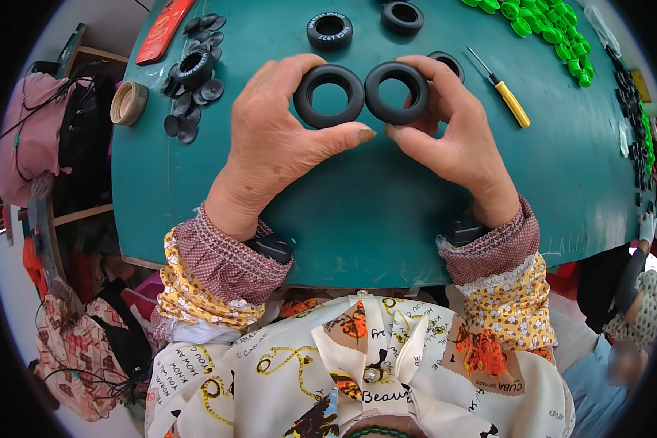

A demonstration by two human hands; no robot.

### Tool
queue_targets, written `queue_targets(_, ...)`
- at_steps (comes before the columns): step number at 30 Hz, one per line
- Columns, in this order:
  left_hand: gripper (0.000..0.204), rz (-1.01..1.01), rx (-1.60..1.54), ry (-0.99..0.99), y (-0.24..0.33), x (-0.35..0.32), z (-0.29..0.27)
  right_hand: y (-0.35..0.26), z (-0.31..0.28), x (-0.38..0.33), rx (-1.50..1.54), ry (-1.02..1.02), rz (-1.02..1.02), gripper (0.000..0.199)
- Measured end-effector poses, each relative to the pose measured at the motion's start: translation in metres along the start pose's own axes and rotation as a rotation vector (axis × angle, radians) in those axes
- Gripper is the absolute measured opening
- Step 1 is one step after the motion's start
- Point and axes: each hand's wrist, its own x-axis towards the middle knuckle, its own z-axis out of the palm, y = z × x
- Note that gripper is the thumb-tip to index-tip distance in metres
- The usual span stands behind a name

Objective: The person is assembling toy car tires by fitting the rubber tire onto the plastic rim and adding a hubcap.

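Observation:
My left hand (274, 135) pinches a plain black toy tyre (356, 97) between thumb and fingers. A second black tyre (373, 95) is gripped the same way by my right hand (460, 135). The two rings are side by side over the table, their rims almost touching, with green showing through their holes. Beyond them lie a tyre with pale lettering (330, 43) and another black tyre (403, 29). One more tyre (457, 66) is partly hidden behind my right fingers.
A yellow-handled screwdriver (512, 104) lies right of my right hand on the green table (365, 219). Bright green plastic parts (555, 35) fill the far right. At left are black discs (187, 133), a tape roll (128, 104) and a red packet (162, 33). Another person (642, 299) sits at right.

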Motion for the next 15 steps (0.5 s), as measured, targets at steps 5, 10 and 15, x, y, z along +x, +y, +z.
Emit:
queue_targets(5, 0.058, -0.054, -0.073, -0.011, 0.0003, 0.0009, 0.0006, -0.0026, -0.0013, -0.0009, 0.024, -0.002, -0.003, 0.05)
queue_targets(10, 0.057, -0.097, -0.1, -0.022, 0.0014, 0.0015, 0.0002, -0.0025, -0.0008, -0.0009, 0.041, -0.022, 0.014, 0.05)
queue_targets(15, 0.056, -0.089, -0.057, -0.017, 0.0017, 0.0017, -0.0005, -0.0041, -0.002, -0.0006, 0.025, -0.036, 0.02, 0.05)
